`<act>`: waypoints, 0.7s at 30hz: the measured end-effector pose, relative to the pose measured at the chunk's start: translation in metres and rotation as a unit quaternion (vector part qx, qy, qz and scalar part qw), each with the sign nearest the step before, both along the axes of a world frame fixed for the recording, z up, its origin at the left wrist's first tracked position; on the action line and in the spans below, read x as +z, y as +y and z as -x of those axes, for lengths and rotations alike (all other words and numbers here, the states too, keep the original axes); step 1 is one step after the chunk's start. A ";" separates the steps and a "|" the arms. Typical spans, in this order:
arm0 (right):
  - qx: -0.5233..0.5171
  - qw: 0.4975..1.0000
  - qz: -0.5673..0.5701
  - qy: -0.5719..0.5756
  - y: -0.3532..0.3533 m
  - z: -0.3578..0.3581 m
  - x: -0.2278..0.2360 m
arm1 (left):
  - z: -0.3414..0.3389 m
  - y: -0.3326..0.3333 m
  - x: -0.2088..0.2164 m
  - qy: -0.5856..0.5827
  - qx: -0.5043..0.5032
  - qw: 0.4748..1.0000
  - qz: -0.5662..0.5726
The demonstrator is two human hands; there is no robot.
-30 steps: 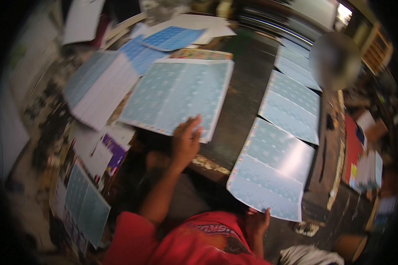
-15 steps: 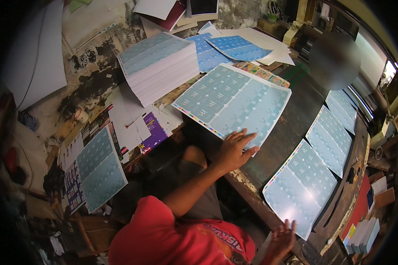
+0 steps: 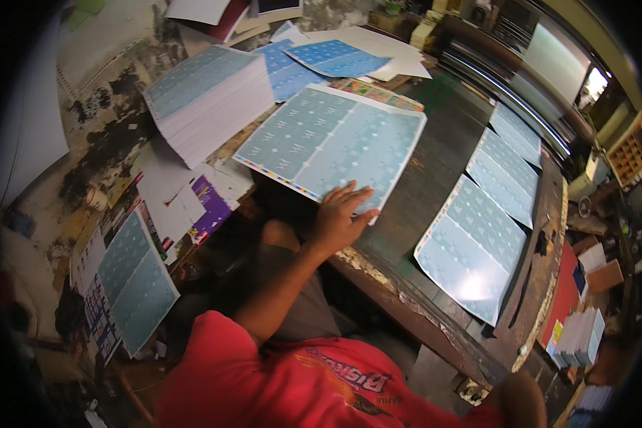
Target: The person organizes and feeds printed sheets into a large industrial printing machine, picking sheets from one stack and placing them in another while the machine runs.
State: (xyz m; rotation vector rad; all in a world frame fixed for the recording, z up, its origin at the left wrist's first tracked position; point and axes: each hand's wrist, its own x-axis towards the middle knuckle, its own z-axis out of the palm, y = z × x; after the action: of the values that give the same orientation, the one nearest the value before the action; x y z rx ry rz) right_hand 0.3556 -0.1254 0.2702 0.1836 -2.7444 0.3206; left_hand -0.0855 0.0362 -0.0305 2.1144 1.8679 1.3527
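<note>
My left hand [image 3: 344, 217] lies with its fingers spread on the near edge of a printed sheet [image 3: 328, 139], pale blue-green with a colour-bar strip along one side. This sheet lies on the dark table, its near left edge jutting past the table's edge. Of my right arm only a brown, bent part [image 3: 522, 401] shows past the red sleeve at the lower right; the right hand is out of sight. On the table's right side lie three similar sheets in an overlapping row, the nearest one [image 3: 472, 250] shining with reflected light.
A tall stack of printed sheets [image 3: 210, 107] stands back left, with bluer sheets [image 3: 335, 57] beside it. Another printed sheet [image 3: 137, 282] lies at the lower left, near paper scraps [image 3: 167, 200]. A metal roller machine [image 3: 510, 93] borders the far right. The table's worn front edge [image 3: 406, 307] runs diagonally.
The view has shifted, so the table and sheets appear further left. My right hand, earlier beside the nearest right-hand sheet, has left the view. My left hand stays on its sheet.
</note>
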 end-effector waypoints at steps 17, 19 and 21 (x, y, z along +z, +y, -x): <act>-0.216 0.899 0.344 0.162 0.054 0.033 -0.075 | -0.012 0.002 0.024 -0.227 -0.066 0.971 0.036; -0.274 0.743 0.579 0.193 0.095 0.048 -0.173 | -0.026 -0.023 0.041 -0.099 -0.107 0.986 0.081; -0.309 0.596 0.721 0.171 0.118 0.072 -0.260 | -0.037 -0.032 0.039 -0.036 -0.240 0.968 0.062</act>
State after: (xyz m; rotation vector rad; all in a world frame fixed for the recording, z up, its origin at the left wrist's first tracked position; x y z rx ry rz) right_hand 0.2837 -0.0071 0.0102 -0.9699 -1.2559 1.8109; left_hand -0.0481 0.0046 0.0084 2.2164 1.2544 1.1482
